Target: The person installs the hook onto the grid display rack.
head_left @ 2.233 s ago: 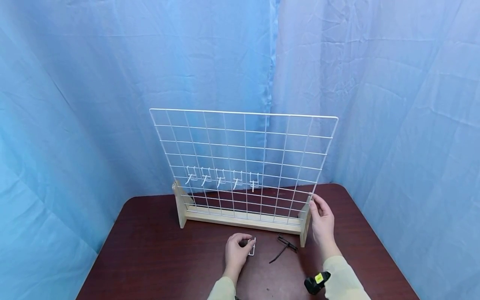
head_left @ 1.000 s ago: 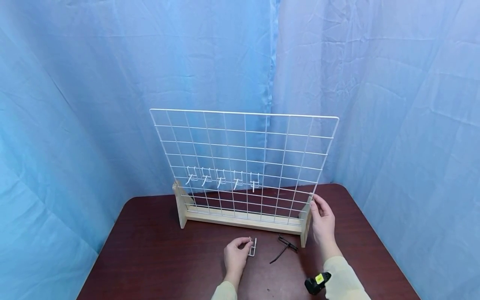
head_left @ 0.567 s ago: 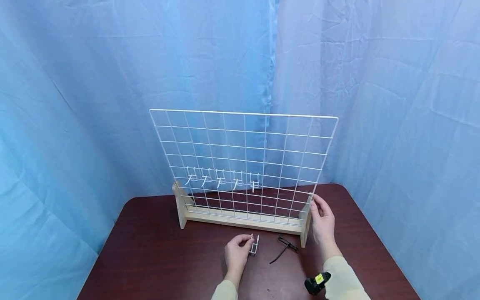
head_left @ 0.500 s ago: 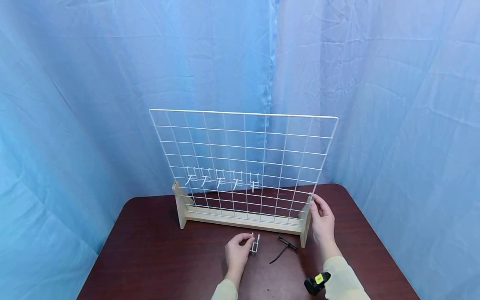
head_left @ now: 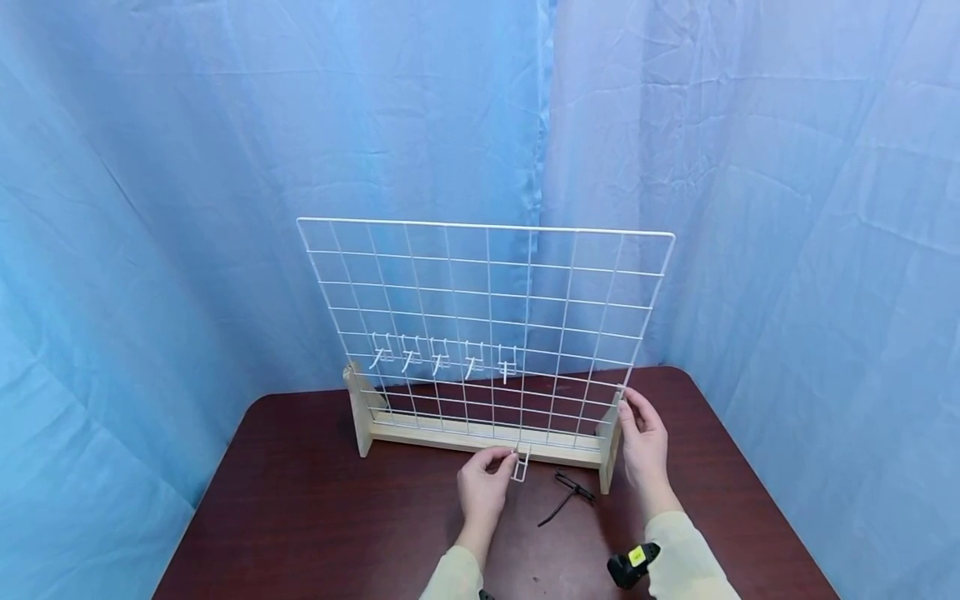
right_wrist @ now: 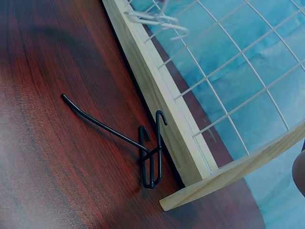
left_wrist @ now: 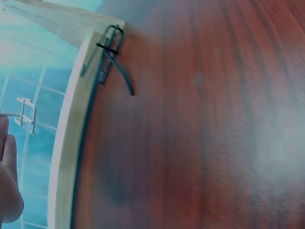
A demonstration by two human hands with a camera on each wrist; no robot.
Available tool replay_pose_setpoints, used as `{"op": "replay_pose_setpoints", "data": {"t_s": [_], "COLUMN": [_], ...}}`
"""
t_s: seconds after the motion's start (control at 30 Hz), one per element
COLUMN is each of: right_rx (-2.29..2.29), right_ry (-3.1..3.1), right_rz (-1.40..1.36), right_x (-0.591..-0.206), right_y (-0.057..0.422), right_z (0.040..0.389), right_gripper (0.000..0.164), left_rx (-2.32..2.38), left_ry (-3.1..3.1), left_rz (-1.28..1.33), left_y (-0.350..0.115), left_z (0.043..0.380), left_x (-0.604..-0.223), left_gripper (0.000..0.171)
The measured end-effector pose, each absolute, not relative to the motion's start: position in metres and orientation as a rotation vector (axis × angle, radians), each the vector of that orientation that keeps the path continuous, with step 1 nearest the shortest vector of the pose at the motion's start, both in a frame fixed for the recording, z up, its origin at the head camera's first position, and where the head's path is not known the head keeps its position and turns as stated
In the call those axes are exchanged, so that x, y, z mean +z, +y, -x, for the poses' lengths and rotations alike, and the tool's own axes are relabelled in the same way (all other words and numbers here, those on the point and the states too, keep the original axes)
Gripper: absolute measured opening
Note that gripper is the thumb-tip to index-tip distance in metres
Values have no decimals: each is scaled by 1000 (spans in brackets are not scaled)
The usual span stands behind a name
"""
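Observation:
My left hand pinches a white wire hook between thumb and fingers, in front of the base plank. In the left wrist view, the white hook has its prong toward the fingers and its two bent prongs pointing away. My right hand grips the right edge of the white wire grid rack, where it meets the wooden end piece. Several white hooks hang in a row on one grid wire, among them the rightmost hook. Only a bit of the right hand shows in the right wrist view.
A black wire hook lies on the dark red table, near the right end of the wooden base. A black wrist camera with a yellow label sits at the right sleeve. Blue curtains surround the table.
My left hand has turned the white hook upright, then moved it forward and slightly right, up to the wooden base. My right hand stays on the rack's edge.

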State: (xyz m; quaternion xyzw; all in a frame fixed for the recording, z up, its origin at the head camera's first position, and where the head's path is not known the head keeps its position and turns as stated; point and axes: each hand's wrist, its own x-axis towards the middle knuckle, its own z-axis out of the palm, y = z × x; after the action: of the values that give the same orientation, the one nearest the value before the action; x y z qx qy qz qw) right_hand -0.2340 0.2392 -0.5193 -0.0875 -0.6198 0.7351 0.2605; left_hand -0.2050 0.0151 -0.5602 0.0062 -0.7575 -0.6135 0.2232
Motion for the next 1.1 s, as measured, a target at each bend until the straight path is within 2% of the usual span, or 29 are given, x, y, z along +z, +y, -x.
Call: {"op": "replay_pose_setpoints", "data": {"t_s": [0.57,1.1], "right_rx": [2045,2048], "right_ry": [-1627,-1666], "right_rz": [215,238], "right_x": [-515,-500], "right_y": [238,235], "right_z": [234,226], "right_gripper": [34,35], "left_rx": [-1874,-1897], "left_ry": [-1795,-1682], "left_rz": [188,115], "left_y": [37,49], "left_z": [214,216], "left_x": [-500,-452], "left_gripper": [6,9]}}
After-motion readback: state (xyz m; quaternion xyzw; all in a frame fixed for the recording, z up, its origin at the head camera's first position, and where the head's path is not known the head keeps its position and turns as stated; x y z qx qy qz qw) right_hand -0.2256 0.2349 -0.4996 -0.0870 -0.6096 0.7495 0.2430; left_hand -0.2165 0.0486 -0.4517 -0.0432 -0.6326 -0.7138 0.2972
